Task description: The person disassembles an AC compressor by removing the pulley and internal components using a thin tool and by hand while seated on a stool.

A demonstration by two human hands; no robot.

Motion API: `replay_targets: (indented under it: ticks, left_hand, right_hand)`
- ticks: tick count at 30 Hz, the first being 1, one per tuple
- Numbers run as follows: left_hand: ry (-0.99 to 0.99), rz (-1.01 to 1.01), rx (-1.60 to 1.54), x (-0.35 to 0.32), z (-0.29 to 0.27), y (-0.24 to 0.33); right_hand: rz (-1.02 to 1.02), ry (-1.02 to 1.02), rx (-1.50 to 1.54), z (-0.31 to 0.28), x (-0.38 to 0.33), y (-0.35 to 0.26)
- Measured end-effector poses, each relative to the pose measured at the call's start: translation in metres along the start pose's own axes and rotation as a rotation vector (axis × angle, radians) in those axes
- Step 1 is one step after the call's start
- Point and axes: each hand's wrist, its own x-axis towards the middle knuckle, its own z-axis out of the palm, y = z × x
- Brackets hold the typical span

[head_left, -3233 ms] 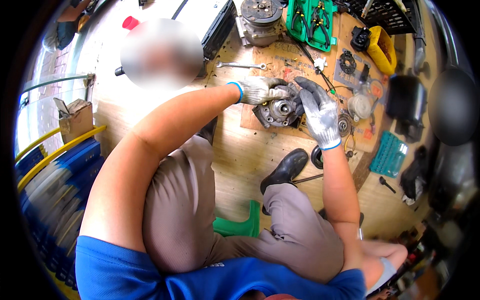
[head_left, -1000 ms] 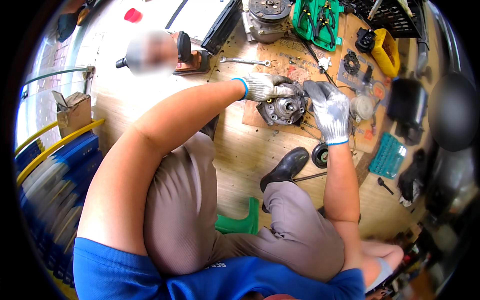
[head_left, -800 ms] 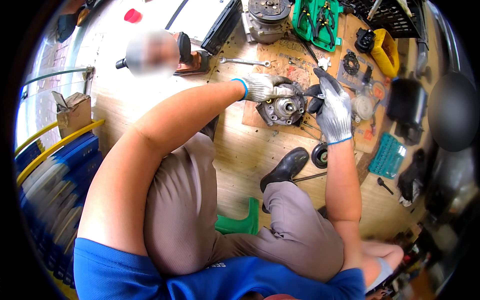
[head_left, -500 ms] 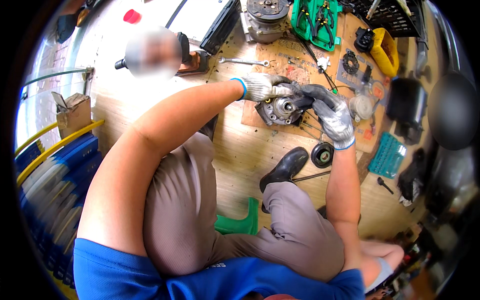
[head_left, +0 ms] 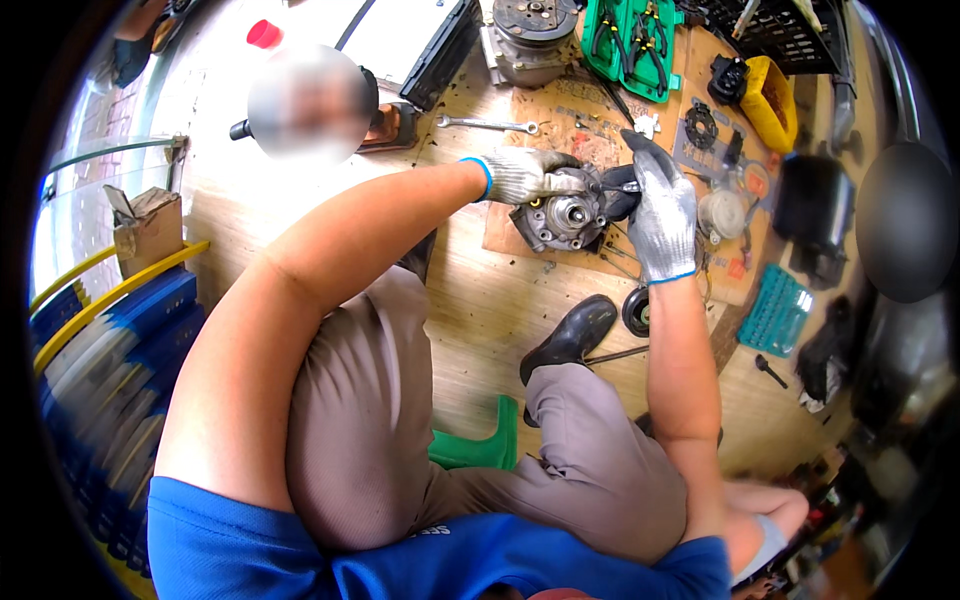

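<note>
My left hand [head_left: 532, 177], in a grey knit glove, is closed on the upper left side of a metal compressor housing [head_left: 548, 226]. The housing has a round shaft end at its centre and bolt holes round its rim, and it sits over the cardboard [head_left: 500, 232]. Just right of it, my gloved right hand [head_left: 663, 215] pinches a small, slim metal piece [head_left: 628, 186] between thumb and fingers. Its exact kind is too small to make out. Thin rods [head_left: 617, 262] lie below the housing, partly hidden by the right hand.
A wrench [head_left: 487, 124] lies beyond my left hand, near another compressor [head_left: 530, 45] and a green plier case [head_left: 655, 55]. To the right are a yellow container [head_left: 770, 105] and a teal socket tray [head_left: 776, 310]. A black pulley [head_left: 636, 312] rests by my shoe [head_left: 570, 335].
My right hand has drawn slightly back from the housing and turned its fingers upward, exposing the small metal piece in its pinch. My left hand keeps its hold.
</note>
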Motion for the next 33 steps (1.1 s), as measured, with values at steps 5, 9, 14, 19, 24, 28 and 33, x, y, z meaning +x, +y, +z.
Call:
replay_targets:
  ticks: [5, 9, 14, 19, 24, 28, 33]
  left_hand:
    - [-0.048, -0.009, -0.016, -0.006, -0.006, 0.011]
    - [-0.043, -0.041, -0.007, -0.007, -0.008, 0.013]
    - [-0.006, -0.006, -0.015, -0.003, -0.002, 0.005]
    - [0.024, 0.01, 0.021, 0.0, 0.001, -0.005]
    - [0.012, -0.01, 0.02, 0.001, 0.001, -0.004]
    - [0.019, -0.008, 0.032, 0.005, 0.004, -0.008]
    - [0.017, 0.006, 0.036, 0.006, 0.004, -0.009]
  right_hand:
    - [0.014, -0.247, 0.13, -0.019, -0.006, 0.011]
    - [-0.125, -0.291, -0.083, -0.023, -0.012, 0.01]
    - [-0.668, -0.033, -0.852, -0.009, -0.006, 0.004]
    - [-0.594, 0.14, -0.625, -0.017, -0.009, 0.005]
    - [-0.507, -0.06, -0.917, -0.032, -0.001, 0.003]
    - [-0.574, -0.165, -1.239, -0.038, 0.011, 0.032]
    - [-0.494, -0.186, -1.44, -0.026, 0.016, 0.038]
